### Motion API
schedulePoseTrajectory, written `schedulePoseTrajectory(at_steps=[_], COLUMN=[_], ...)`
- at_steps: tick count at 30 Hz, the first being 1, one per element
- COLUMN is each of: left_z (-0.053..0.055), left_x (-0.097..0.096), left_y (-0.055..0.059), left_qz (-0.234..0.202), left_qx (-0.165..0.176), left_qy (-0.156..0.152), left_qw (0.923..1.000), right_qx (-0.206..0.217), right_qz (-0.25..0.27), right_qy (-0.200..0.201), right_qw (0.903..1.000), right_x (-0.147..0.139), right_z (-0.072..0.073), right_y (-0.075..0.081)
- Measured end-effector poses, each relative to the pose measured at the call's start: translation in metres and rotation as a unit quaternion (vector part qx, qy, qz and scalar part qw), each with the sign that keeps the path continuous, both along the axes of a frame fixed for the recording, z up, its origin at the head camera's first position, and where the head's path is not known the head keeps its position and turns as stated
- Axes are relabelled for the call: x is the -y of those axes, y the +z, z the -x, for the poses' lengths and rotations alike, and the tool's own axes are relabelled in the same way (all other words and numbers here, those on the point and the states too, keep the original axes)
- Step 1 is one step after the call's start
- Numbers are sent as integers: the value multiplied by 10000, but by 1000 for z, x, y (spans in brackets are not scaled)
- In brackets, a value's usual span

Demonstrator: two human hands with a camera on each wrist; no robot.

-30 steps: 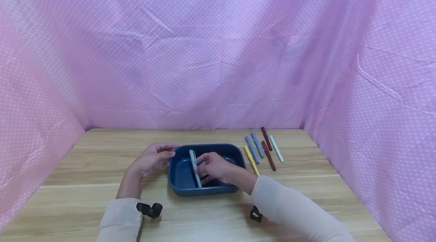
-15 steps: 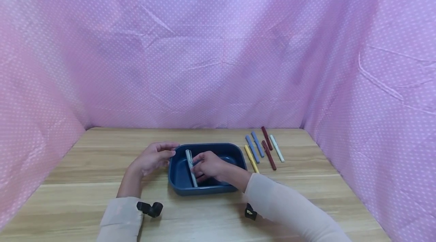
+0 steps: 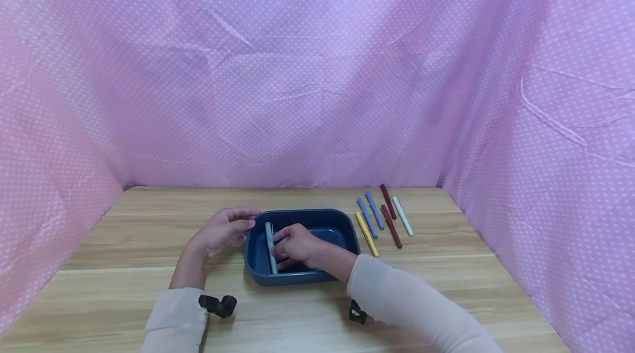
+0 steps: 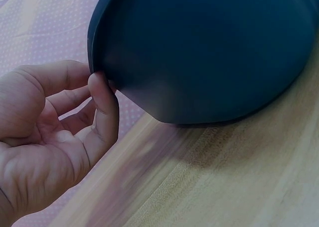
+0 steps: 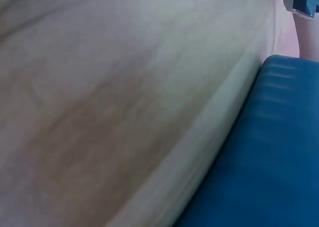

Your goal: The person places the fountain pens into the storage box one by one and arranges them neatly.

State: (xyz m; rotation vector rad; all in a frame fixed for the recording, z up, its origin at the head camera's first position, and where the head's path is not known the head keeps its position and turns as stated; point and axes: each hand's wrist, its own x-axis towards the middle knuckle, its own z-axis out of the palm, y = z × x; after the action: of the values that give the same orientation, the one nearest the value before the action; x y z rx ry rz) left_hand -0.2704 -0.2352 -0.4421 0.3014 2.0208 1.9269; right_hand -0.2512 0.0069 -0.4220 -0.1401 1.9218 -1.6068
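A dark blue rectangular box (image 3: 310, 279) stands on the wooden table in the head view. My left hand (image 3: 224, 231) is at its left end; in the left wrist view the thumb and forefinger of this hand (image 4: 62, 117) pinch the rim of the box (image 4: 209, 62). Inside the box, near its left end, is a grey pen (image 3: 270, 236) with a clip, lying roughly front to back. My right hand (image 3: 297, 245) reaches in from the right and holds this pen at its middle; its fingertips are partly hidden. The right wrist view does not show the hand.
Right of the box lie a yellow pen (image 3: 366, 233), two blue pens (image 3: 367, 218), two dark red pens (image 3: 391, 226) and a pale pen (image 3: 403, 217). Pink dotted cloth (image 3: 317, 94) hangs behind the table (image 3: 278, 320) and at both sides.
My right hand has moved left inside the box, taking the grey pen towards the left end. The pen now lies a little lower and straighter. My left hand has stayed in place.
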Motion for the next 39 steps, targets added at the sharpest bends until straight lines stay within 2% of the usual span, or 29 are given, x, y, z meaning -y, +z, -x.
schedulePoseTrajectory(at_steps=[7, 12, 25, 31, 35, 39], left_z=[2, 2, 3, 3, 3, 3], left_x=[-1, -2, -3, -1, 0, 0], left_y=[-4, -5, -2, -4, -5, -5], left_qz=[-1, -12, -41, 37, 75, 93], left_qx=[-42, -14, -8, -6, -35, -33], left_qy=[-68, -73, 55, 70, 84, 119], left_qw=[10000, 10000, 10000, 10000, 9999, 9999], right_qx=[51, 132, 11, -116, -290, -416], right_qz=[-32, 122, 217, -123, -505, -640], right_qy=[-61, -129, -109, -250, -219, -214], right_qw=[10000, 9998, 9997, 9995, 9981, 9969], right_x=[3, 6, 10, 12, 10, 9], right_z=[-2, -3, -2, -2, -2, -3], right_y=[-2, -5, -5, -5, -5, -4])
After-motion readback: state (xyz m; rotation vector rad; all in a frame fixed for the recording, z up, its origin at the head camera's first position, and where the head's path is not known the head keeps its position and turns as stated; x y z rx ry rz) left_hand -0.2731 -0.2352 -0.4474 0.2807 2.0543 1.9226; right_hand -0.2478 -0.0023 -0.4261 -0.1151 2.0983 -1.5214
